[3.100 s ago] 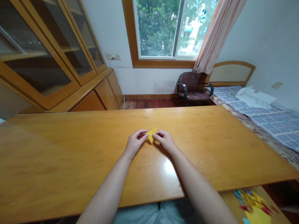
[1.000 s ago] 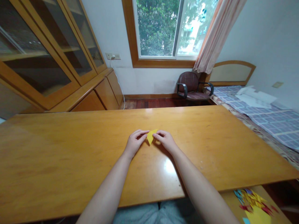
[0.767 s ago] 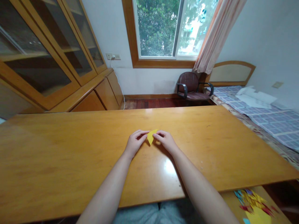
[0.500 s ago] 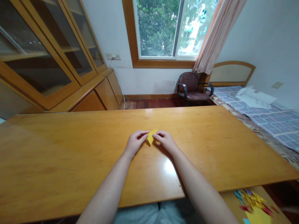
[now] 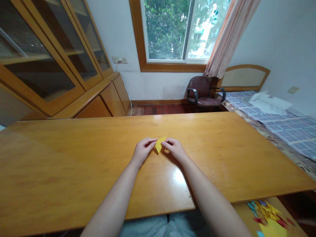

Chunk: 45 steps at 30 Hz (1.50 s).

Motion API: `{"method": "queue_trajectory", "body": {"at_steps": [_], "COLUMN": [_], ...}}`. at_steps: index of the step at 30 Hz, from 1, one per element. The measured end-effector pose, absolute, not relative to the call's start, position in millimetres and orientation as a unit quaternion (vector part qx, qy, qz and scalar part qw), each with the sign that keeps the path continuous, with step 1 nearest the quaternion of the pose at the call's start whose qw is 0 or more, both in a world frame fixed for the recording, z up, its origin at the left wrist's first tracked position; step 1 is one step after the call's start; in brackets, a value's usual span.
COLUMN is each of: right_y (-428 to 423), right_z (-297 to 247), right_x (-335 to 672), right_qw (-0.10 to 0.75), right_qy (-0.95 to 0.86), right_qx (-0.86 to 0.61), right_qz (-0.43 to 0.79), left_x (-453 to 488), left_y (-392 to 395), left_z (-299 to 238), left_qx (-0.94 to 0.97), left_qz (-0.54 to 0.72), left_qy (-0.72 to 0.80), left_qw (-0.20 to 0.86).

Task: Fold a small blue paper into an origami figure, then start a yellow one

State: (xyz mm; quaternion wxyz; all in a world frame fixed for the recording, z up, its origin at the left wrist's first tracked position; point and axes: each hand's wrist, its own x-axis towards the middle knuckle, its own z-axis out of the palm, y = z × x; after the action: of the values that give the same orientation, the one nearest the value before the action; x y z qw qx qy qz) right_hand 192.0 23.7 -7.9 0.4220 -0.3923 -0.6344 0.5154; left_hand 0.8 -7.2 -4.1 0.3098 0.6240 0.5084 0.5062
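Between my two hands is a small piece of folded yellow paper (image 5: pixel 159 145), one corner pointing down toward me. My left hand (image 5: pixel 144 149) pinches its left edge between thumb and fingers. On the other side, my right hand (image 5: pixel 174 147) grips the paper's right part, the thumb lying on its face. Both hands are just over the middle of the wooden table (image 5: pixel 74 164). The fingertips behind the paper are partly hidden.
A lower surface (image 5: pixel 243 214) at the bottom right bears colourful paper pieces (image 5: pixel 268 212) and yellow sheets (image 5: pixel 274 228). Beyond the table are a glass-door cabinet (image 5: pixel 79 59), a maroon armchair (image 5: pixel 201 90) and a bed (image 5: pixel 291 128).
The yellow paper's lower corner has shifted very slightly to the left. Both hands keep nearly the same place and grip.
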Motion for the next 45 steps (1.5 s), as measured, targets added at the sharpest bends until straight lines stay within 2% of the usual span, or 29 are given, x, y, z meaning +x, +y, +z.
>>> {"method": "queue_trajectory", "body": {"at_steps": [12,22,28,38,45], "right_y": [23.5,24.5,26.2,24.7,25.1], "right_z": [-9.1,-5.6,-5.9,-10.6,-11.0], "right_x": [192.7,193.5,193.2,193.3,193.0], "right_qw": [0.427,0.451,0.455,0.428,0.429], "right_qy": [-0.615,-0.581,-0.586,-0.589,-0.595], "right_qx": [-0.404,-0.408,-0.416,-0.411,-0.411], "right_qz": [0.526,0.541,0.527,0.549,0.542], "left_x": [0.1,5.6,5.6,4.1,4.2], "left_y": [-6.7,-6.5,-6.7,-1.9,-1.4], "left_z": [-4.5,-7.7,-9.0,-12.1,-14.3], "left_qx": [0.634,0.57,0.605,0.526,0.536], "left_qz": [0.497,0.492,0.462,0.562,0.526], "left_qy": [0.508,0.481,0.491,0.466,0.473], "left_qw": [0.306,0.448,0.424,0.436,0.461]}}
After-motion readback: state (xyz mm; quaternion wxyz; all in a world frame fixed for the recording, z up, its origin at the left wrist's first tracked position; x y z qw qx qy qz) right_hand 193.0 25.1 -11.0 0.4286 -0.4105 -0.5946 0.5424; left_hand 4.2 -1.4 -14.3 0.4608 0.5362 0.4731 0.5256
